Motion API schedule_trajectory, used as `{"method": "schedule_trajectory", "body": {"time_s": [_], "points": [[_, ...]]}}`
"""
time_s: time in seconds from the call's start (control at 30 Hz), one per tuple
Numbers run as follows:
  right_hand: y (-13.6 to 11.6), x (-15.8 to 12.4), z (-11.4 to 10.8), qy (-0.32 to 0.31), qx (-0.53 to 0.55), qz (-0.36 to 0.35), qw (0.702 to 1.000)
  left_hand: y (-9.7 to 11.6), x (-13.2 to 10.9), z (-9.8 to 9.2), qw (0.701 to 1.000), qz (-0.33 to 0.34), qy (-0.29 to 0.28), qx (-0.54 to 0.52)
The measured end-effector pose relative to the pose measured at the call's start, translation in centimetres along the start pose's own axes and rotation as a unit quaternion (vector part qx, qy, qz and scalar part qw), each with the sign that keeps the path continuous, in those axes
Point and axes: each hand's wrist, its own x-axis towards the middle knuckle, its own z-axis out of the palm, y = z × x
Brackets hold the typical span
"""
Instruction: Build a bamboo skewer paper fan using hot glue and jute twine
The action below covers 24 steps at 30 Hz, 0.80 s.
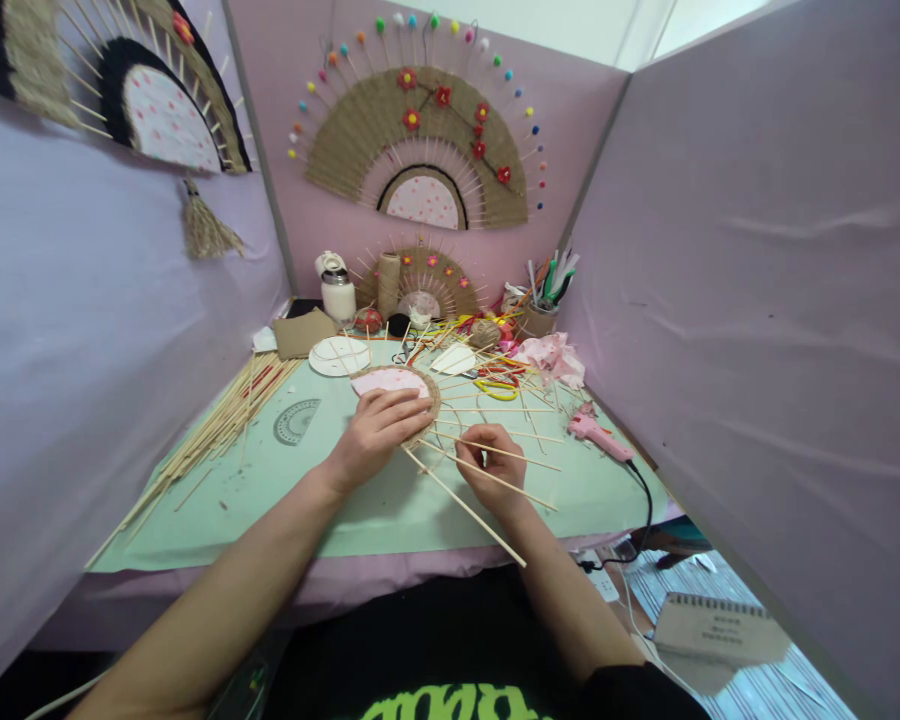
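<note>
A half-round fan piece [390, 379] has pink-dotted white cloth, a twine-bound curved edge and thin bamboo sticks [487, 525] radiating outward. My left hand [390, 425] lies over its cloth face and holds it, fingers together across the bound edge; the thumb is hidden. To the right, my right hand [493, 462] is closed in a pinch among the sticks. A thin strand of twine [461, 420] loops between the bound edge and these fingertips. Two sticks pass in front of or beside the right hand; their exact contact is unclear.
Bamboo sticks [217, 415] are piled left, near a protractor [297, 422]. Yellow-handled scissors [497, 388], a twine ball [485, 333] and scraps lie behind. A pink glue gun [600, 436] with its cord sits right. A bottle [337, 295] stands behind; a finished fan [345, 130] hangs above.
</note>
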Motion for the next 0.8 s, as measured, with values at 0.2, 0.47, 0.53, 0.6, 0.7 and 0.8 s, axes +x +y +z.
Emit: {"method": "schedule_trajectory", "body": {"time_s": [0.2,0.47,0.53,0.6,0.7,0.8], "points": [[-0.1,0.1,0.0,0.006,-0.008,-0.01,1.0,0.0,0.0,0.0,1.0,0.005,0.003,0.002],[0.0,-0.1,0.1,0.009,-0.003,0.0,1.0,0.0,0.0,0.0,1.0,0.005,0.002,0.002],[0.0,-0.1,0.1,0.009,0.009,-0.001,1.0,0.0,0.0,0.0,1.0,0.006,0.007,0.002],[-0.1,-0.2,0.0,0.002,0.024,0.003,1.0,0.0,0.1,0.0,1.0,0.004,0.014,0.003],[-0.2,-0.5,-0.1,-0.011,0.055,0.02,0.998,0.0,0.1,-0.1,1.0,-0.006,0.024,0.005],[-0.1,-1.0,-0.4,-0.008,0.071,0.027,0.997,-0.1,0.1,-0.2,0.999,-0.019,0.038,0.003]]}}
